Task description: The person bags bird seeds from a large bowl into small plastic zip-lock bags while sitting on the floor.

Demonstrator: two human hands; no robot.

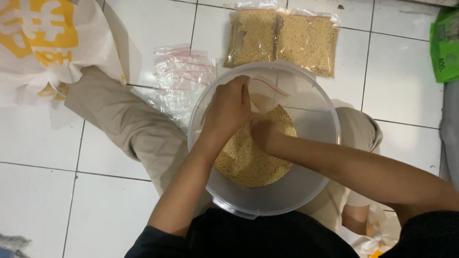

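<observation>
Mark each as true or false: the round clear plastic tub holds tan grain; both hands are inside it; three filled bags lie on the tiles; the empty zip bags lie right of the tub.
1. The round clear plastic tub holds tan grain. True.
2. The left hand and right hand are inside the tub. True.
3. Three filled bags lie on the white floor tiles. False: two grain-filled clear bags lie there.
4. The empty clear zip bags lie right of the tub. False: they lie to its left.
</observation>
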